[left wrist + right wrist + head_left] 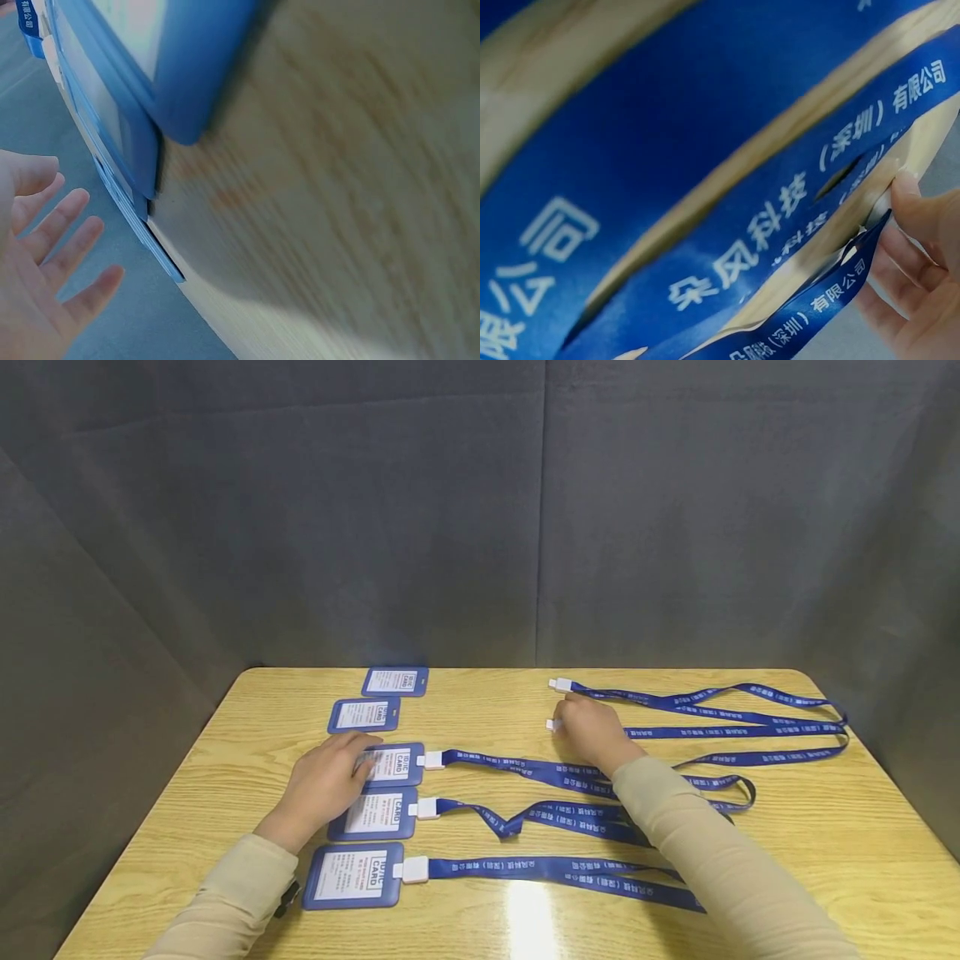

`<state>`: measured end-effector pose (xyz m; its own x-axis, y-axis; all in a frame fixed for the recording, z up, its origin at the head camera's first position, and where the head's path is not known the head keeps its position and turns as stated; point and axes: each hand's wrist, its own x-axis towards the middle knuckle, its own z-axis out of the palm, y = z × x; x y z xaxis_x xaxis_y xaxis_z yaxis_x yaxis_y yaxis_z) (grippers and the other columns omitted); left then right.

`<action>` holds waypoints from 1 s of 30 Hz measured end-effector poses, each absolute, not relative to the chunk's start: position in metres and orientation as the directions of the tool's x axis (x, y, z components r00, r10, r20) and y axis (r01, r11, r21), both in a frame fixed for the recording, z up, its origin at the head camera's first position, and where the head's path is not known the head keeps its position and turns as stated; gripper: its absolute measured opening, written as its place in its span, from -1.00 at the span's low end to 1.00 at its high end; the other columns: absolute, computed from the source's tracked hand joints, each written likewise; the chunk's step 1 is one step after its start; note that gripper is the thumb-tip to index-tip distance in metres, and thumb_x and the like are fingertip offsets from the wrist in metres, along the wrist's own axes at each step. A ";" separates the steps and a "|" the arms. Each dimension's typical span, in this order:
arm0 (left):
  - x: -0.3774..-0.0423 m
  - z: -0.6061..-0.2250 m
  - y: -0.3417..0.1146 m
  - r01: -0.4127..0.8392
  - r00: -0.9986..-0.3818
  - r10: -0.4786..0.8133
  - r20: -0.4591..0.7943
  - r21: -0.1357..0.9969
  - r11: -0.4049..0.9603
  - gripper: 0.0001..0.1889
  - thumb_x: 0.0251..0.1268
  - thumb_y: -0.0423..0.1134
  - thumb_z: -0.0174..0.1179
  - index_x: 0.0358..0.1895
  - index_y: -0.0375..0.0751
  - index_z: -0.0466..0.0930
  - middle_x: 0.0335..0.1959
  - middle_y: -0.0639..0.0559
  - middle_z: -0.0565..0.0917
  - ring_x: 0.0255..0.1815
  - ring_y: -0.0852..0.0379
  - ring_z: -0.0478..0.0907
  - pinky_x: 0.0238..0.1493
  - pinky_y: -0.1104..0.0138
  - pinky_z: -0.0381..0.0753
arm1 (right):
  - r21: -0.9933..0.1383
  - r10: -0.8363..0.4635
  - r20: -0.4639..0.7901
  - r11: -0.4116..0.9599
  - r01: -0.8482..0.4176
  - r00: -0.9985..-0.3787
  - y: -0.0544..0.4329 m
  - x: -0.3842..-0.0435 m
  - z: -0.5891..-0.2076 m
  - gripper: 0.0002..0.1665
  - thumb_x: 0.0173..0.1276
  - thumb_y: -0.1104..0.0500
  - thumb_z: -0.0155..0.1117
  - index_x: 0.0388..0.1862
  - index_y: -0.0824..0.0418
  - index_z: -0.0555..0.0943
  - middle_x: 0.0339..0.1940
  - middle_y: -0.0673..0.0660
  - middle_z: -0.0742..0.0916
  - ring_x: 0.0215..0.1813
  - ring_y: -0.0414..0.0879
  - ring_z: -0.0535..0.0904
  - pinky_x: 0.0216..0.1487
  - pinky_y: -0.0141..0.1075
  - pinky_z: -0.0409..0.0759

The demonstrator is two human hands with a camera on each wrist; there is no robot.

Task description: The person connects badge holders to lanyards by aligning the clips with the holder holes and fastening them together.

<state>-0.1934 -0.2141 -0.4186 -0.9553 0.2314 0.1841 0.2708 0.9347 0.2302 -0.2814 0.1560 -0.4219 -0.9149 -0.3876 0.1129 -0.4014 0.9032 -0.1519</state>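
Beige sleeves come in along the bottom edge, with something black at the left wrist. Between them lies the nearest card holder, blue-framed, its white clip joined to a blue lanyard that runs right under the right forearm. Just beyond, the second holder is likewise joined to its lanyard, which folds sharply partway along. Next comes the third holder, also clipped to a strap; over its left side is the left hand, fingers loosely extended and holding nothing, though whether they touch the holder I cannot tell. Farther off, the fourth holder lies unattached, well apart from the fourth lanyard, whose end the right hand pinches between thumb and fingers beside its white tip. Farthest on the wood-grain table are the fifth holder at left and, at right, another loose lanyard. Behind hangs dark grey cloth.
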 end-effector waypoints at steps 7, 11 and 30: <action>-0.203 -0.422 -0.216 0.274 -0.955 0.228 0.190 0.268 0.924 -0.65 0.41 -0.27 0.19 0.21 -0.23 0.58 0.19 -0.19 0.59 0.25 -0.23 0.49 0.18 -0.13 0.50 | -0.124 -0.378 0.145 0.910 -0.395 -0.915 0.154 -0.282 -0.424 -0.90 0.18 0.36 0.37 -0.29 0.33 0.72 -0.37 0.14 0.65 -0.29 0.04 0.64 -0.18 -0.07 0.70; -0.216 -0.424 -0.219 0.280 -0.955 0.231 0.186 0.302 0.911 -0.65 0.43 -0.27 0.16 0.22 -0.24 0.56 0.20 -0.19 0.57 0.25 -0.23 0.48 0.18 -0.12 0.50 | -0.124 -0.361 0.150 0.917 -0.380 -0.920 0.152 -0.281 -0.423 -0.93 0.20 0.37 0.36 -0.32 0.33 0.73 -0.39 0.14 0.65 -0.33 0.02 0.63 -0.19 -0.08 0.70; -0.264 -0.420 -0.232 0.053 -0.997 0.065 -0.035 0.269 0.962 -0.49 0.53 -0.18 -0.02 0.45 -0.23 0.31 0.47 -0.33 0.23 0.46 -0.36 0.16 0.37 -0.24 0.19 | -0.206 -0.276 0.103 0.934 -0.292 -0.956 0.146 -0.281 -0.418 -0.88 0.28 0.39 0.31 -0.26 0.33 0.76 -0.28 0.19 0.73 -0.23 0.05 0.67 -0.07 -0.07 0.68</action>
